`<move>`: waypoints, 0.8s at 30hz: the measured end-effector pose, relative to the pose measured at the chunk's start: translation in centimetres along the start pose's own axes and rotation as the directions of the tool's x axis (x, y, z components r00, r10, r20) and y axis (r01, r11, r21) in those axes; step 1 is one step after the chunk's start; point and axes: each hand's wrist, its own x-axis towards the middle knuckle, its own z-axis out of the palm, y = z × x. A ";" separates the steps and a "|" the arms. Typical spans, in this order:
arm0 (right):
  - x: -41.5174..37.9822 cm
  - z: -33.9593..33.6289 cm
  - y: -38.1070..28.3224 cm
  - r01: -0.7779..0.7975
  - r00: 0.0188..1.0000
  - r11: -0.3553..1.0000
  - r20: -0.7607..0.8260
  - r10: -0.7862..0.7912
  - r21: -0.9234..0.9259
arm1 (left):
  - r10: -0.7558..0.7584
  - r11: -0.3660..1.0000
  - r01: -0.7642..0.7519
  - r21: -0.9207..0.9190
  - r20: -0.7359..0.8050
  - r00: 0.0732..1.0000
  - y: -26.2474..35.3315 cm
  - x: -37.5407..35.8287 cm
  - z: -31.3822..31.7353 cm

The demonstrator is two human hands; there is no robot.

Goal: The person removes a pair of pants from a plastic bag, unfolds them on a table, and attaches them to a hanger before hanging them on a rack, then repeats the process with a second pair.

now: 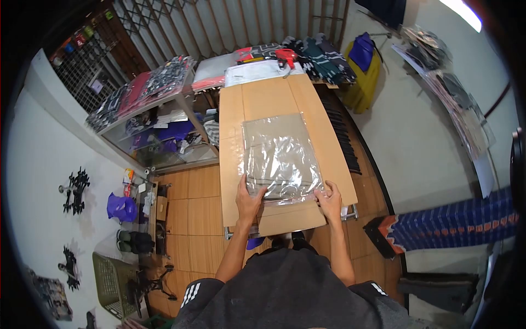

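A folded grey-brown garment in a clear plastic bag (280, 153) lies flat on a cardboard-covered table. Light glints off the wrinkled film. At the bag's near left corner, my left hand (250, 200) grips the edge, thumb on top and the other fingers along the side. My right hand (330, 203) pinches the near right corner between thumb and fingers. The cardboard sheet (233, 104) extends beyond the bag, and its near flap (290, 219) hangs between my forearms.
Behind the cardboard lie white plastic packages (257, 72) and a red tape dispenser (286, 56). Left stands a glass display case (170, 129) with garments stacked on it. Dark folded clothes (320, 57) fill the back right. A green basket (112, 285) is at lower left.
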 end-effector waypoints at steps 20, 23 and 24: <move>-1.6 2.0 2.0 0.025 0.972 0.923 -0.226 0.068 0.383 | 0.444 0.876 -0.352 -0.329 0.267 0.855 7.0 -2.0 4.7; -1.4 1.9 2.2 0.064 0.971 0.930 -0.236 0.025 0.361 | 0.470 0.868 -0.345 -0.358 0.365 0.804 7.6 -2.0 7.5; -1.5 1.9 2.1 0.067 0.972 0.932 -0.235 0.020 0.356 | 0.444 0.871 -0.282 -0.402 0.401 0.802 7.9 -1.9 8.1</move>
